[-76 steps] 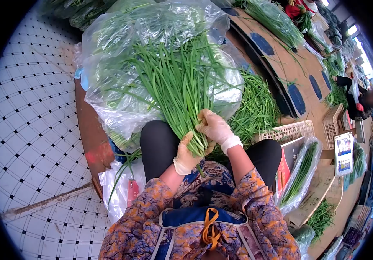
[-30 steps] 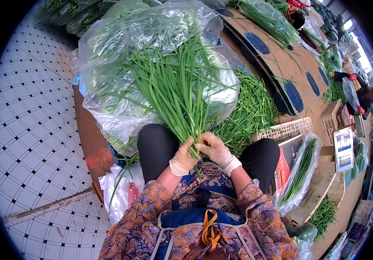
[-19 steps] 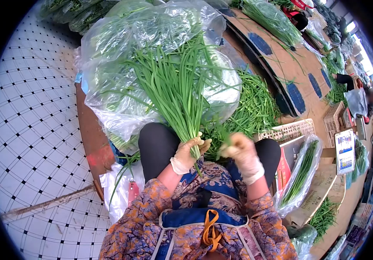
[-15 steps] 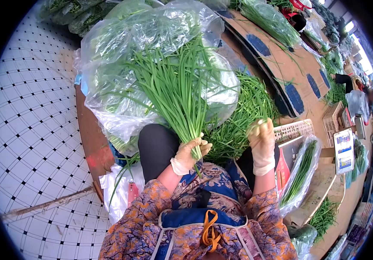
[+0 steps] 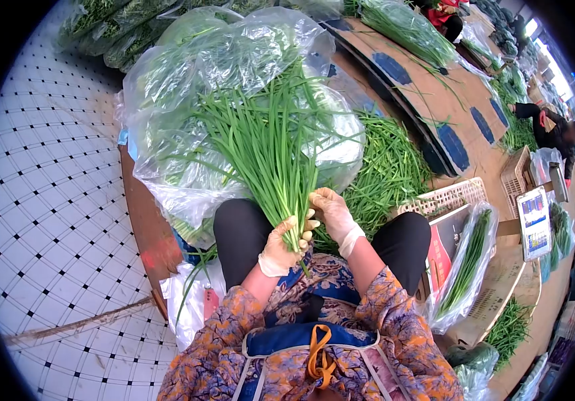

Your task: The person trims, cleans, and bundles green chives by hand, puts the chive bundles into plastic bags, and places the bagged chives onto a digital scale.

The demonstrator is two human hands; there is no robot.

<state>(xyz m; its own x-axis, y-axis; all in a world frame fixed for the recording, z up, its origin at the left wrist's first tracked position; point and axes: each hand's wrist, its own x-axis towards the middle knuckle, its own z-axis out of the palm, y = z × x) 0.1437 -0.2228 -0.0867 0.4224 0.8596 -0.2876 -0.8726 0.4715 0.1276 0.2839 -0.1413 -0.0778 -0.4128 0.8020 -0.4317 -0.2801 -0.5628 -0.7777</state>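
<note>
A bunch of garlic chives fans out over the clear plastic bag, its stalk ends gathered in my gloved left hand. The fingers of that hand are wrapped round the stalks just above my lap. My right hand, also in a thin glove, is at the right edge of the bunch, with thumb and fingers pinched on the leaves there. Beyond my knees lies a large clear plastic bag full of greens. A heap of loose chives lies to its right.
To the right are a pale plastic basket, a bagged bundle of chives, and a small display on a stand. A layered cardboard sheet lies farther back. Another person sits at far right. White tiled floor is on the left.
My right hand has come in from the right, above my right knee, to the edge of the bunch. My left hand stays round the stalks. The seated person at far right shows more.
</note>
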